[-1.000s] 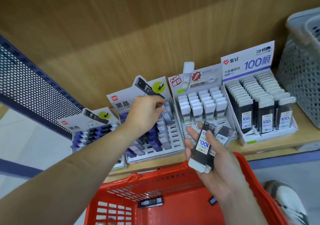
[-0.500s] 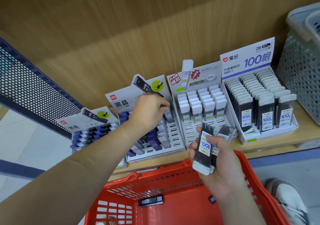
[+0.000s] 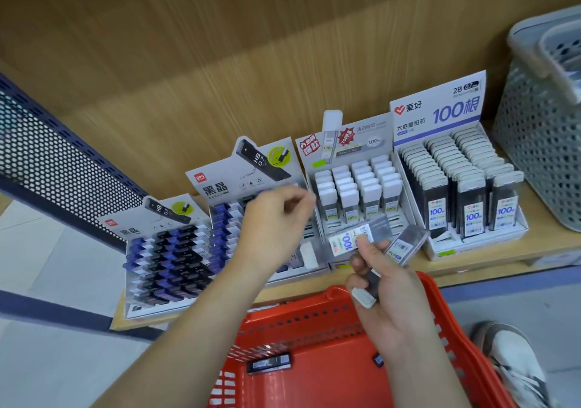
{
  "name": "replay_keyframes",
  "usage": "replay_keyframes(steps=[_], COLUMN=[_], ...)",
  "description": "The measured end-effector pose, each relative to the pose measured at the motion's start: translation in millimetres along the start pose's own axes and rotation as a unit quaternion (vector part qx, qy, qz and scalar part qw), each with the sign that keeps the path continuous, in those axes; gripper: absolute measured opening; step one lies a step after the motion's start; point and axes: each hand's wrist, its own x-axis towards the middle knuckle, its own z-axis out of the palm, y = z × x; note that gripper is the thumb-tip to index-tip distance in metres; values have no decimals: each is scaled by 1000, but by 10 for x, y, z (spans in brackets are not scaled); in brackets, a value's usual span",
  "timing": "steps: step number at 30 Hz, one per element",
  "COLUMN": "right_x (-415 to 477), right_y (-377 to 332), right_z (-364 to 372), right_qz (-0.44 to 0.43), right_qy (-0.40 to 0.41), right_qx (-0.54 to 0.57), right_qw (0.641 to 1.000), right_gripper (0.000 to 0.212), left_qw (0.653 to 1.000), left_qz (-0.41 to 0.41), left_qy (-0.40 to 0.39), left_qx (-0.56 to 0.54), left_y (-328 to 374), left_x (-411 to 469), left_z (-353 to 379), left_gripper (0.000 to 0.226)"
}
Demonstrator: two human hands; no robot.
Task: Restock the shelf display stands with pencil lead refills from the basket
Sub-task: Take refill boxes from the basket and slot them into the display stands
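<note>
Several pencil lead refills (image 3: 352, 241) were held fanned in the clamped grip of the right hand (image 3: 390, 288), above the red basket (image 3: 314, 322), in which one more refill (image 3: 268, 364) was seen lying. The left hand (image 3: 273, 222) was raised before the second display stand (image 3: 251, 172) from the left on the shelf (image 3: 503, 260). Its fingers were curled, but its grip could not be told through the blur.

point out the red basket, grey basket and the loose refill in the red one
red basket (image 3: 301, 322): head view, perforated far wall
grey basket (image 3: 540, 162): head view, perforated side wall
loose refill (image 3: 268, 364): head view, middle of its case
</note>
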Motion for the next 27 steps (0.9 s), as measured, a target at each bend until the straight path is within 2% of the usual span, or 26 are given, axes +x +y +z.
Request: replay_keyframes(steps=[3, 5, 7, 14, 17, 19, 22, 24, 27], right_x=[-18, -43, -67, -69, -16, 60, 147, 160, 197], right_y=[-6, -7, -19, -242, -424, -577, -736, -805, -940], right_z=[-4, 8, 8, -89, -160, -267, -464, -590, -753], right_qz=[-9, -6, 0, -6, -28, -48, -105, -135, -84], right_qy=[0, -9, -16, -11, 57, 134, 239, 293, 311], right_qx=[-2, -3, -8, -18, 20, 59, 114, 149, 163], right_qw=[1000, 1000, 1000, 1000, 998, 988, 959, 935, 933], right_gripper=[16, 14, 14, 20, 22, 15, 19, 22, 31], left_qw=[981, 960, 953, 978, 983, 988, 993, 992, 989], left_qz=[-91, -125, -125, -41, 7, 48, 93, 116, 142], left_qy=[-74, -64, -35, 27, 52, 26, -28, -51, -49], left_qx=[-157, -241, -275, -201, -174, -142, -70, -26, 18], left_y=[106, 119, 92, 287, 480, 573, 690, 746, 813], left_x=[-426, -600, -667, -534, -370, -247, -114, -56, -13], left_z=[26, 104, 163, 180, 244, 364, 629, 796, 964], left_gripper=[8, 4, 6, 8, 20, 25, 14, 16, 18])
